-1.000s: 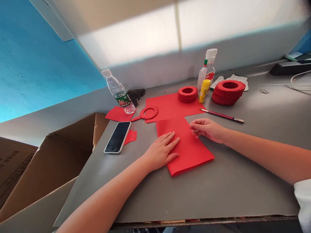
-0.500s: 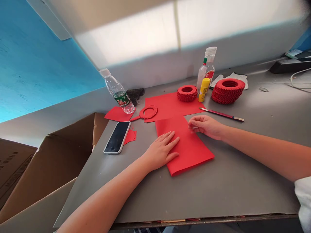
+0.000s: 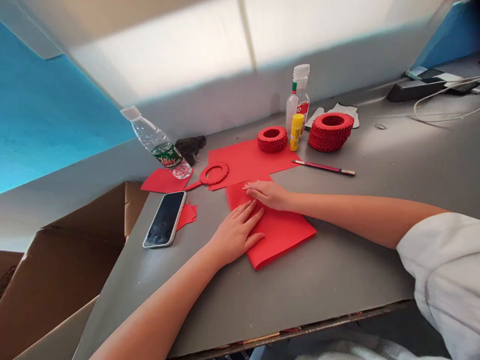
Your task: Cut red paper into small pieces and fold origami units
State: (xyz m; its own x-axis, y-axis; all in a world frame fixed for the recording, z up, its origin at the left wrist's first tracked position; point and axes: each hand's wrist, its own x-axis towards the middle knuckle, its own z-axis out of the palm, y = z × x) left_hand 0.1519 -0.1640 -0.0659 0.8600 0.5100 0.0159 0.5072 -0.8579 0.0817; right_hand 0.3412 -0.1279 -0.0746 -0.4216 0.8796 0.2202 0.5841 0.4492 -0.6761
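Observation:
A folded sheet of red paper lies on the grey table, its fold bulging slightly at the near edge. My left hand rests flat on its left side, fingers spread. Just beyond, my right hand lies across the far part of the paper with fingers extended, its tips close to my left fingertips. Neither hand grasps anything. Behind them is a larger red sheet, and a red ring of folded paper points with a strip tail lies partly on it.
A phone on red scraps and a tilted water bottle are at left. Farther back stand a glue stick, clear bottles and stacked red rings. A craft knife lies right; a cardboard box is beside the table.
My right hand has moved left from the paper's right edge onto its far part, and its fingers have straightened. My left hand stays on the paper. The view has shifted right.

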